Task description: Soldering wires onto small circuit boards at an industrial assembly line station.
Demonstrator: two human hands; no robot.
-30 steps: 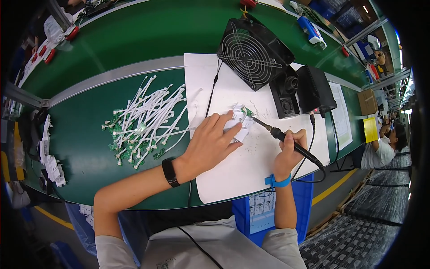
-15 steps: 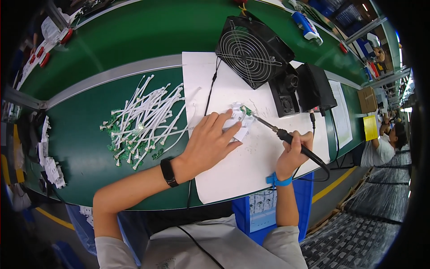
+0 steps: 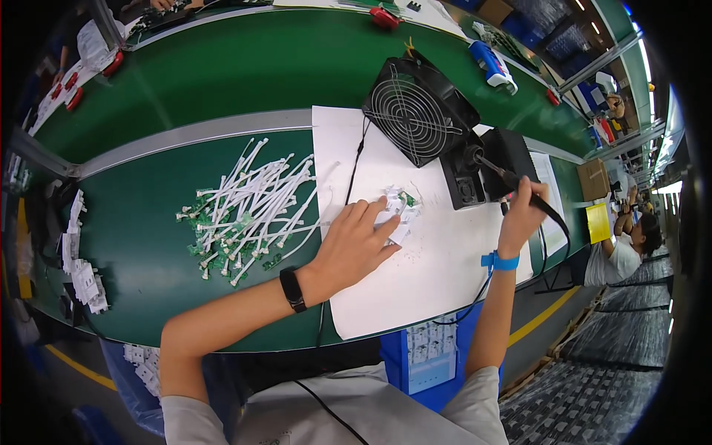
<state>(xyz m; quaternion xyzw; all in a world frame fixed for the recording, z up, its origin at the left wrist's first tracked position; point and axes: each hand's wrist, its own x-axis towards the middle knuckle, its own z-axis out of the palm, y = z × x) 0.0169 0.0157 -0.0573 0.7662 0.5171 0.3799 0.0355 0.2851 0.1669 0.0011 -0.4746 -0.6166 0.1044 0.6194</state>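
A dark green bench (image 3: 148, 285) with a metal rail along its far edge carries a large white paper sheet (image 3: 437, 285), which reaches its near edge. On this sheet lies a white plastic part (image 3: 404, 231) with a small green circuit board (image 3: 407, 199) at its far end. The left hand (image 3: 352, 243) rests palm down there, fingers spread, fingertips touching the part. The right hand (image 3: 522, 216) pinches a black-handled soldering iron (image 3: 509, 178) between thumb and fingers, its metal shaft at a black holder stand (image 3: 466, 190); whether the tip sits inside, I cannot tell. Towards the far edge stands a square black fan with a wire grille (image 3: 415, 119). Left of the sheet spreads a heap of white cables with green boards (image 3: 256, 204); more white plastic pieces (image 3: 83, 267) line the left edge. Beyond the right edge, another person (image 3: 615, 256) sits near a brown carton (image 3: 592, 180), with plastic-wrapped stacks (image 3: 593, 378) beside a yellow floor line (image 3: 544, 315).
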